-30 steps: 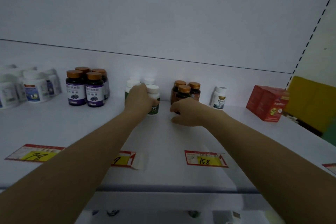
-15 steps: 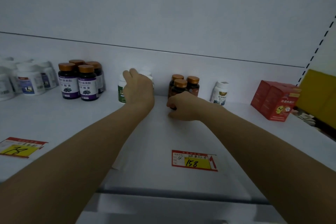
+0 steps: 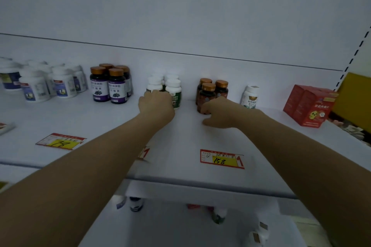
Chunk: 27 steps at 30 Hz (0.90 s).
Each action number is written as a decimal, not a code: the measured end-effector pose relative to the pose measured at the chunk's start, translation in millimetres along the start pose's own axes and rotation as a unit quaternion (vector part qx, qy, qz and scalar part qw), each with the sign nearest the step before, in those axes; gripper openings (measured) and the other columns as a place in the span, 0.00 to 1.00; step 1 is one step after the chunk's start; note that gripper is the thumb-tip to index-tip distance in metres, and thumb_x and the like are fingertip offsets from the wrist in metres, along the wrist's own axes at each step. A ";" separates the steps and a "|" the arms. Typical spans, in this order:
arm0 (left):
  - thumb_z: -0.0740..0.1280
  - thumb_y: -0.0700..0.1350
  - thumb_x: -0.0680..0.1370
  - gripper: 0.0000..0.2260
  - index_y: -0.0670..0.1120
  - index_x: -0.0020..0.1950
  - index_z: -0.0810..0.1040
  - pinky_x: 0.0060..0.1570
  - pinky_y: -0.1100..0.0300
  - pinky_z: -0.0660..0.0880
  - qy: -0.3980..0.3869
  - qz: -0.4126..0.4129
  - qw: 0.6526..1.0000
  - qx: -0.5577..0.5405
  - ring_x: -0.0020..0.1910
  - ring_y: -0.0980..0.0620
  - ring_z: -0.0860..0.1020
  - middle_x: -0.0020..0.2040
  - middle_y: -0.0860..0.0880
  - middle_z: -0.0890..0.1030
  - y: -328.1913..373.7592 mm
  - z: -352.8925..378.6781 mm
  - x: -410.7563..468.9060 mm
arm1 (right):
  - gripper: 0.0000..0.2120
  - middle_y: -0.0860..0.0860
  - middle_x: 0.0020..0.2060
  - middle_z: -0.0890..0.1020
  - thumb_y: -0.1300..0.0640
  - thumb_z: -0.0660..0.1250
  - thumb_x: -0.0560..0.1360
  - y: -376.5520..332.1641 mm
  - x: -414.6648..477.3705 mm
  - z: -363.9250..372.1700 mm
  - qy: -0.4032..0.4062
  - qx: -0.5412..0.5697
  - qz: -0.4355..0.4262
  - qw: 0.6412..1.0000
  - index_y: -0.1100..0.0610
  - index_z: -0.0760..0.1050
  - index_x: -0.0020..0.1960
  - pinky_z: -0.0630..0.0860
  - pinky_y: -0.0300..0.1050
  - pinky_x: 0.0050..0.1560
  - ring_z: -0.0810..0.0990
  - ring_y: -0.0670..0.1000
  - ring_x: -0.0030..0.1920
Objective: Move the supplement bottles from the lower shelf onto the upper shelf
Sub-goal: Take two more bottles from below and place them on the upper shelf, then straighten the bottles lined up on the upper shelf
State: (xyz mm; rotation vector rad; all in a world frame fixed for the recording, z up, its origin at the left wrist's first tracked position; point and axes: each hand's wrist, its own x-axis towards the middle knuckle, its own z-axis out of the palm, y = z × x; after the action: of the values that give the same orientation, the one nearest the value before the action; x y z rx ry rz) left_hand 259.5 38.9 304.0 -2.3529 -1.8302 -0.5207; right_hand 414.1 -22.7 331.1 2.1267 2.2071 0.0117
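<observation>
On the upper shelf (image 3: 186,138) stands a cluster of white supplement bottles with green labels (image 3: 173,89). My left hand (image 3: 155,105) is curled around the lower part of the front left one, and its fingers are hidden behind the hand. To the right are three brown bottles with orange caps (image 3: 208,91). My right hand (image 3: 219,112) is curled against the base of the front brown bottle, thumb low near the shelf. Several bottles (image 3: 136,203) stand on the lower shelf, seen below the upper shelf's edge.
Dark purple-label bottles (image 3: 109,86) and white bottles (image 3: 60,84) stand at the left. A single white bottle (image 3: 250,96) and red boxes (image 3: 310,104) are at the right. Price tags (image 3: 221,159) lie near the shelf's front edge.
The view has tilted down, so the lower shelf shows. My left hand has dropped from the white bottles' tops to their lower front. My right hand stays at the brown bottles.
</observation>
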 end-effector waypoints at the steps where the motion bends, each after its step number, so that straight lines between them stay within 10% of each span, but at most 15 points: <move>1: 0.62 0.42 0.76 0.07 0.43 0.52 0.75 0.49 0.56 0.69 -0.018 0.001 1.000 -0.001 0.57 0.42 0.75 0.55 0.42 0.78 -4.8 -4.1 -4.3 | 0.19 0.57 0.59 0.77 0.52 0.61 0.78 -4.0 -6.0 -1.9 0.001 -0.001 0.002 1.000 0.60 0.72 0.66 0.72 0.42 0.53 0.76 0.55 0.57; 16: 0.65 0.50 0.75 0.12 0.45 0.38 0.67 0.43 0.56 0.67 -0.037 0.145 0.984 -0.096 0.46 0.44 0.71 0.44 0.45 0.72 -57.3 -70.9 -120.7 | 0.21 0.54 0.66 0.74 0.50 0.63 0.77 -99.6 -154.3 -11.9 0.043 -0.018 0.099 0.994 0.55 0.70 0.69 0.69 0.48 0.65 0.71 0.55 0.66; 27: 0.65 0.52 0.76 0.15 0.43 0.56 0.76 0.51 0.54 0.72 -0.106 0.243 0.949 -0.169 0.56 0.43 0.74 0.55 0.43 0.77 -31.2 -63.8 -227.9 | 0.21 0.52 0.64 0.76 0.48 0.63 0.77 -129.3 -259.9 42.1 -0.024 0.021 0.196 0.980 0.55 0.71 0.68 0.69 0.45 0.63 0.72 0.53 0.64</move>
State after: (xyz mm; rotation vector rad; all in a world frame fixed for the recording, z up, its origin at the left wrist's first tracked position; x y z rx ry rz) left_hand 168.8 -180.9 283.3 -3.0592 -1.2147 -0.5653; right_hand 296.9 -289.0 294.5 2.5182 1.7435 -0.0630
